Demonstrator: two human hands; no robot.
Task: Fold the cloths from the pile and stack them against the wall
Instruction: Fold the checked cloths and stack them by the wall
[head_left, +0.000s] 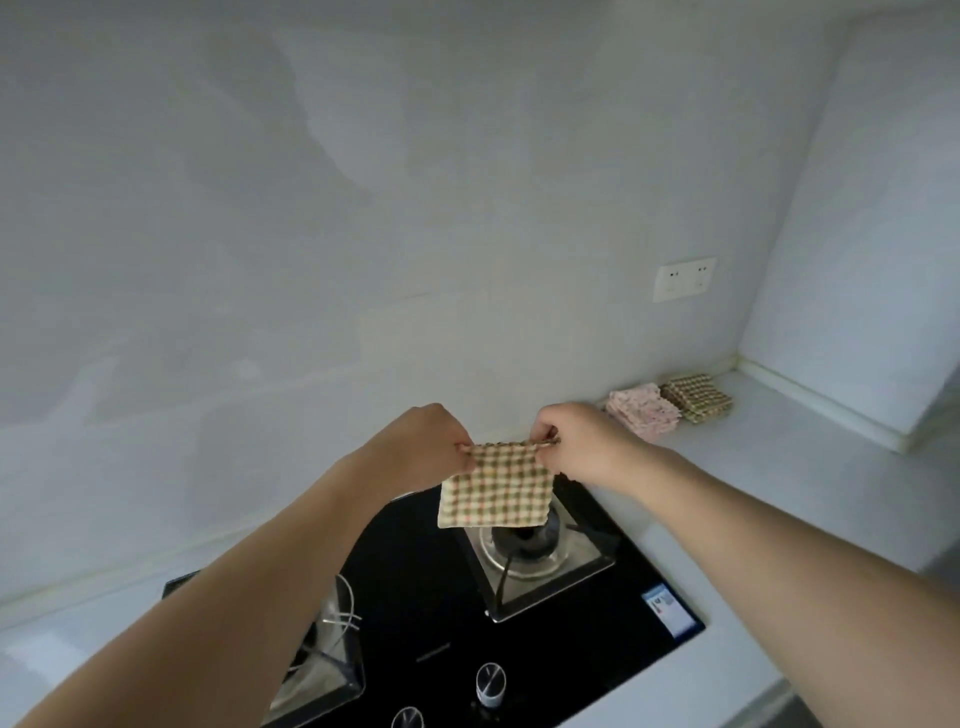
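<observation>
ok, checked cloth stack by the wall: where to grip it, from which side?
Grip the checked cloth stack at its near edge, coming from the counter side. The wall backs it and the pink cloth stack touches its left side, so only the front and right edges are free. Both hands hold another cloth.

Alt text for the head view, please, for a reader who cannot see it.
Both hands, left hand and right hand, pinch the top corners of a checked cloth hanging above a black gas hob. Pink cloths and checked cloths sit stacked by the wall.
</observation>
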